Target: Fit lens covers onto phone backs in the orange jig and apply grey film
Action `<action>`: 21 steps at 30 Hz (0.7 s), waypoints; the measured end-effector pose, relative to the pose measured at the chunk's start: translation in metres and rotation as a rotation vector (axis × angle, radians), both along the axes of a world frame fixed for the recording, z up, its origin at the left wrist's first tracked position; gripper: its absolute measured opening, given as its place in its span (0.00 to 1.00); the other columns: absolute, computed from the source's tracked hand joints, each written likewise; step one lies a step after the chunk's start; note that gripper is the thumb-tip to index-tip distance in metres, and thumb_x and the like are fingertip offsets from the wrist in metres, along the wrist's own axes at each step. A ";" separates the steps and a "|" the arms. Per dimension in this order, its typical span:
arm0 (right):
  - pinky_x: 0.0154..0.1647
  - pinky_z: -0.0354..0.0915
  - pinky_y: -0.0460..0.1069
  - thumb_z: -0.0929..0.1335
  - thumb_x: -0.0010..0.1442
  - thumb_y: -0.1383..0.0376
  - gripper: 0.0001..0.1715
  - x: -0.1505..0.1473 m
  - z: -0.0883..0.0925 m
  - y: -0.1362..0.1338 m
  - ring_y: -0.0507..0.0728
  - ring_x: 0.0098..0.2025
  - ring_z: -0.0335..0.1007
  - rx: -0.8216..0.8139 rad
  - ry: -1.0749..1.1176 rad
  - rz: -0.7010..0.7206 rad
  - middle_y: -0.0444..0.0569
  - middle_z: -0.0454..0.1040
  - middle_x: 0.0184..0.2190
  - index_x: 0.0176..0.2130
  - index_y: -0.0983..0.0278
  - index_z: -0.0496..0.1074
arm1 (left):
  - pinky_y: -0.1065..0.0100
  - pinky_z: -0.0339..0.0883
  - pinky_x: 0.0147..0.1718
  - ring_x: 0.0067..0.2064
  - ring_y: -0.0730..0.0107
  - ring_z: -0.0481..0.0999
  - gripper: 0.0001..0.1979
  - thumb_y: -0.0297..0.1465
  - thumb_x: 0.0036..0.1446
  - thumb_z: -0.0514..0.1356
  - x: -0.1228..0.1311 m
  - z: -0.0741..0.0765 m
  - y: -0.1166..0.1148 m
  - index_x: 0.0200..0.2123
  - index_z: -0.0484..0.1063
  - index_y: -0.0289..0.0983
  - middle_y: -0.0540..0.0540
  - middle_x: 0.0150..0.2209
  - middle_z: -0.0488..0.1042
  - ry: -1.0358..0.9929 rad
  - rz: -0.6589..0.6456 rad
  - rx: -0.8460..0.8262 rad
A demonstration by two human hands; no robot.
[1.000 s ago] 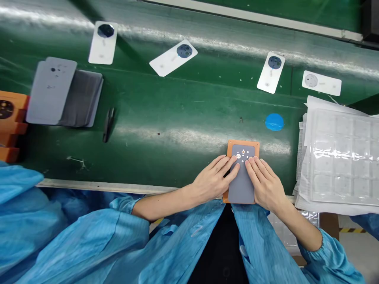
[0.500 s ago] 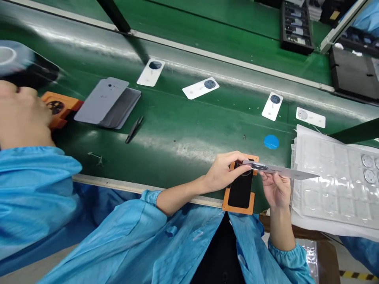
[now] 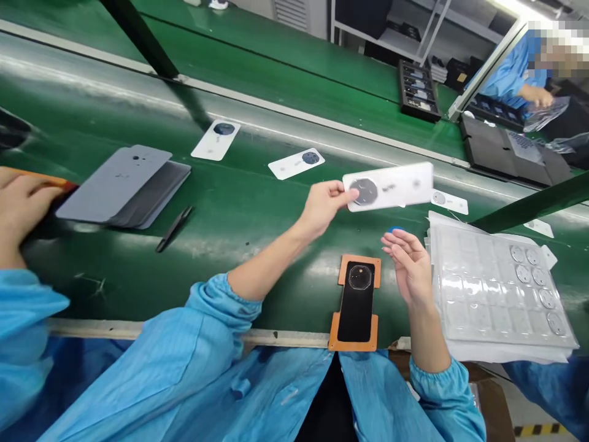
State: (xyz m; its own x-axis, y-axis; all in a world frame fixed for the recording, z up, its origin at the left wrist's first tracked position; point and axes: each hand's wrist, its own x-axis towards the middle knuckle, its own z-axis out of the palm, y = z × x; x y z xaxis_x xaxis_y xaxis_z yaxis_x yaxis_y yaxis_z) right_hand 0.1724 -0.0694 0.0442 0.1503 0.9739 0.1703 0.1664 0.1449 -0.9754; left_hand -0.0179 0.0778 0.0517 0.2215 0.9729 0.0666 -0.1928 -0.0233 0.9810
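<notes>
My left hand (image 3: 322,209) is closed on the camera end of a white phone back cover (image 3: 402,187), thumb on top, and holds it up over the bench. Dark round camera area and small printed marks show on its face. My right hand (image 3: 409,264) is raised apart from the cover, fingers spread and slightly curled, nothing seen in it. Below, between the two hands, an orange jig (image 3: 354,337) lies at the bench's near edge with a black phone-shaped piece (image 3: 356,307) in it, round camera part uppermost. A blue disc (image 3: 396,229) is mostly hidden behind my right fingers.
More white covers (image 3: 297,163) lie along the bench's far side. Grey sheets (image 3: 115,184) and black tweezers (image 3: 173,229) are at left, near a co-worker's hand (image 3: 23,209). A clear tray (image 3: 478,294) with several round parts stands at right, beside a slanting green post (image 3: 529,202).
My left hand has lifted the cover up and away from the jig, turning its face into view. My right hand has let go of it. The camera view has also shifted.
</notes>
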 end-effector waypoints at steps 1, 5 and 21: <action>0.54 0.76 0.61 0.67 0.69 0.58 0.21 0.008 0.005 -0.005 0.63 0.54 0.78 -0.009 0.002 -0.004 0.59 0.79 0.52 0.58 0.62 0.68 | 0.66 0.72 0.37 0.34 0.66 0.78 0.16 0.39 0.52 0.70 -0.002 -0.002 0.023 0.34 0.74 0.32 0.42 0.33 0.79 0.056 0.010 -0.032; 0.49 0.78 0.59 0.70 0.66 0.60 0.16 0.059 0.008 -0.054 0.61 0.46 0.81 -0.080 0.095 -0.144 0.55 0.82 0.45 0.53 0.60 0.74 | 0.59 0.71 0.52 0.53 0.57 0.76 0.27 0.35 0.53 0.69 -0.004 -0.015 0.104 0.54 0.69 0.32 0.35 0.53 0.75 0.513 0.245 -0.025; 0.52 0.72 0.60 0.73 0.54 0.48 0.30 0.253 0.014 -0.174 0.63 0.48 0.78 -0.332 -0.483 -0.988 0.58 0.80 0.47 0.49 0.65 0.75 | 0.32 0.56 0.59 0.68 0.39 0.51 0.44 0.42 0.53 0.72 0.275 -0.053 0.127 0.63 0.57 0.23 0.21 0.65 0.56 0.716 -0.045 0.068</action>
State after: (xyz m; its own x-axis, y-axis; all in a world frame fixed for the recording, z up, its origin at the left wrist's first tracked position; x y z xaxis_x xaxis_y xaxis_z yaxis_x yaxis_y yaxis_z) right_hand 0.4257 -0.2438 0.0578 0.8625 0.4749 0.1747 0.4314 -0.5097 -0.7444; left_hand 0.2569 0.2050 -0.0015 0.2733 0.9606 -0.0500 0.4946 -0.0958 0.8638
